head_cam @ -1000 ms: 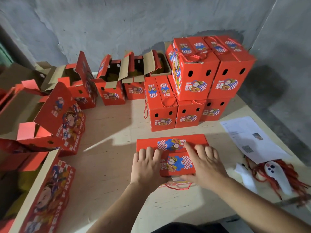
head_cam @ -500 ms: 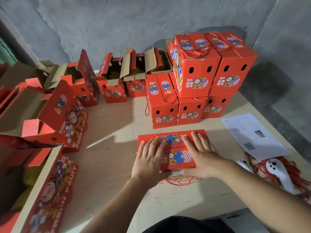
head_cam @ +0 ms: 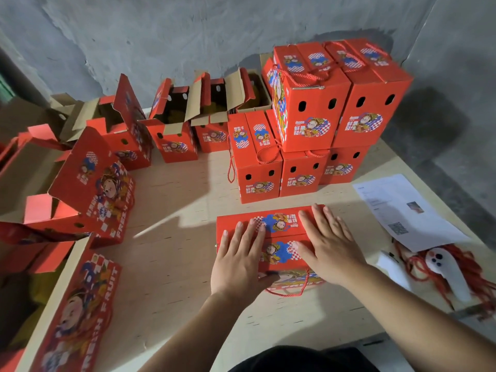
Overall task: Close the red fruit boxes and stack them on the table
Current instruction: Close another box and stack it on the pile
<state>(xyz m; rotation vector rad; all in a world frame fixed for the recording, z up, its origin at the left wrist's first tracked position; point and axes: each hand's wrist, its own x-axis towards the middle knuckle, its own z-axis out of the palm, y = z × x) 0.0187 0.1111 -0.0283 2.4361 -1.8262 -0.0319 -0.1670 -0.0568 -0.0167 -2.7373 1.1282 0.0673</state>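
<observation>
A red fruit box (head_cam: 279, 224) stands near the front of the wooden table (head_cam: 174, 200), its top flaps folded down. My left hand (head_cam: 239, 261) lies flat on the left part of the lid, fingers straight. My right hand (head_cam: 328, 245) presses flat on the right part. A red cord handle (head_cam: 288, 292) hangs at the box's near side. Behind it stands a stack of closed red boxes (head_cam: 311, 119), two on top of a lower row.
Several open red boxes (head_cam: 171, 130) with raised flaps line the back and left of the table. More open boxes (head_cam: 88, 183) crowd the left edge. At the right lie a printed paper sheet (head_cam: 402, 210), a white device (head_cam: 445, 269) and loose red cords (head_cam: 472, 267).
Both hands slid farther forward over the lid, pressing the flaps flatter. The view moved slightly closer to the table.
</observation>
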